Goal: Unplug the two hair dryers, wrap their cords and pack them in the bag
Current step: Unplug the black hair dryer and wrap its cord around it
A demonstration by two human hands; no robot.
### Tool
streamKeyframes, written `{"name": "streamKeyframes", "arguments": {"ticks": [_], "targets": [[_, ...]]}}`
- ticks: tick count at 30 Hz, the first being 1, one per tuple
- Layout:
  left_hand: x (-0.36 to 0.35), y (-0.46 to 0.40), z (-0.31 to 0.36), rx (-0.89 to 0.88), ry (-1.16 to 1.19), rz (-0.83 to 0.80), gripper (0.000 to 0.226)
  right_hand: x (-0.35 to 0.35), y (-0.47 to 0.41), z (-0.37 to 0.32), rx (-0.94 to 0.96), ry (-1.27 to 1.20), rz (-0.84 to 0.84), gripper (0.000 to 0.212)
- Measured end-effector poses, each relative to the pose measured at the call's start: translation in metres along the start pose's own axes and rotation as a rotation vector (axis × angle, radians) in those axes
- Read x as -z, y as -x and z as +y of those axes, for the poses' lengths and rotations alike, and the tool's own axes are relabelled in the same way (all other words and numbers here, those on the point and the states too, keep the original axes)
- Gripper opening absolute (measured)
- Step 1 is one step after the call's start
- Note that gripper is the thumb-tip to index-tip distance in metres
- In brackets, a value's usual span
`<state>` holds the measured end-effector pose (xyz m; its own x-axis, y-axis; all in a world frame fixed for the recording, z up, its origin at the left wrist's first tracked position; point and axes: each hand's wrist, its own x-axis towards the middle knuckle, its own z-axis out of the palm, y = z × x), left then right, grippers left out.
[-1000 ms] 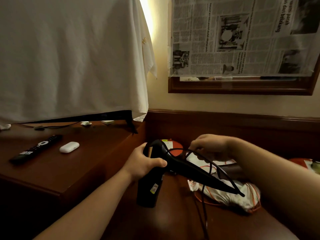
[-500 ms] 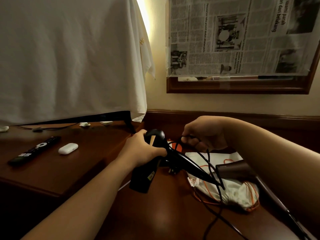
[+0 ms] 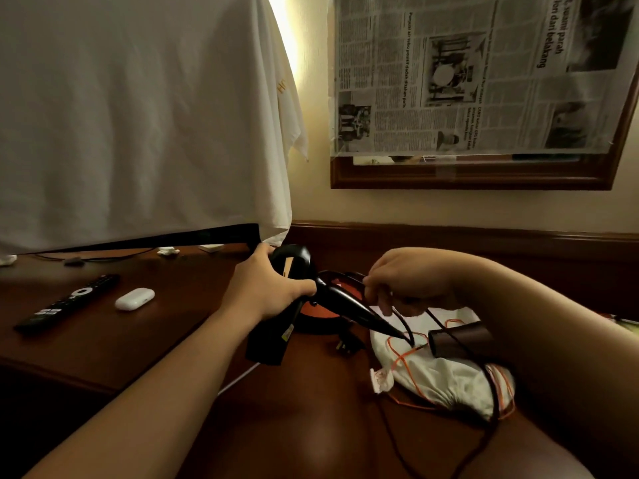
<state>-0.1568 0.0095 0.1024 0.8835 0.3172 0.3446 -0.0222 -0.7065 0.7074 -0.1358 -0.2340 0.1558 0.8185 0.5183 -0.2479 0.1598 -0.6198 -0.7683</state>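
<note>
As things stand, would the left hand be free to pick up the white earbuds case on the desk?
Probably not right away. The left hand grips the black hair dryer, so it would have to let go first. The earbuds case itself lies uncovered on the desk, with nothing between it and the hand.

Dim, warm light. A bright glow spills down the wall (image 3: 294,108) at top centre, behind the white cloth (image 3: 138,108). The lower frame sinks into shadow. Wide-angle bending curves the edges; details are soft.
</note>
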Motion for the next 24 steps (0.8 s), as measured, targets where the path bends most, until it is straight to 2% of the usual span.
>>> {"name": "streamKeyframes", "arguments": {"ticks": [5,8,11,14,17,20,22,23,24], "targets": [[-0.007,-0.002,-0.001,0.027,0.076,0.065,0.066,-0.015,0.004,-0.003,0.118,-0.055,-0.028,0.02],[-0.007,-0.003,0.004,0.035,0.165,0.128,0.061,-0.036,-0.002,0.003,0.227,-0.054,0.027,0.021],[-0.003,-0.006,0.004,0.089,0.319,0.114,0.061,-0.056,-0.013,0.02,0.292,-0.011,0.099,0.026],[0.002,-0.007,0.003,0.116,0.436,0.034,0.067,-0.067,-0.02,0.038,0.242,0.166,0.115,0.044],[0.003,-0.003,0.004,0.088,0.557,-0.103,0.044,-0.069,-0.024,0.044,0.235,0.211,0.134,0.051],[0.01,0.008,0.004,0.009,0.632,-0.277,0.054,-0.055,-0.03,0.048,0.276,0.056,0.078,0.035],[0.017,0.012,0.003,-0.051,0.57,-0.36,0.056,-0.035,-0.029,0.048,0.253,0.065,0.115,0.022],[0.019,0.013,0.002,-0.076,0.508,-0.376,0.058,-0.025,-0.026,0.048,0.235,0.095,0.144,0.02],[0.02,0.013,0.001,-0.092,0.443,-0.379,0.061,-0.018,-0.023,0.044,0.21,0.104,0.149,0.027]]}}
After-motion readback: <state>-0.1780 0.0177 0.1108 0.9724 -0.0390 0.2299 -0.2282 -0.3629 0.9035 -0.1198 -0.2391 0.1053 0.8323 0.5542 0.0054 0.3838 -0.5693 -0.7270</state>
